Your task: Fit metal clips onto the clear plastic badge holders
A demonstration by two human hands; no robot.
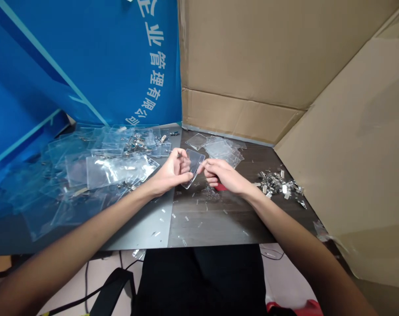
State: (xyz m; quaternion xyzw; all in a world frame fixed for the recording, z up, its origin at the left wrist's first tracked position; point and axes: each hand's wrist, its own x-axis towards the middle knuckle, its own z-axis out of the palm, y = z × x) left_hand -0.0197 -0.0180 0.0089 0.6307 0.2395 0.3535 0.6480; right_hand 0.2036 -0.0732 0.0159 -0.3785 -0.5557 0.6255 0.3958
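From where I'm sitting, my left hand (169, 173) is curled, fingers (183, 161) against one edge of a clear vinyl badge holder (195, 164); my right hand (223, 175) pinches the opposite edge with its fingertips (204, 165); a heap of loose holders (117, 169) sits just left of the left hand; a smaller stack (224, 149) lies just past the right; metal badge clips (278, 184) are well right of it; toward me there's dark tabletop (202, 230) dotted with small clear plastic bits (186, 217), then the table's near edge (206, 244).

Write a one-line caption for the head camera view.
Left hand and right hand hold a clear plastic badge holder over a dark tabletop.
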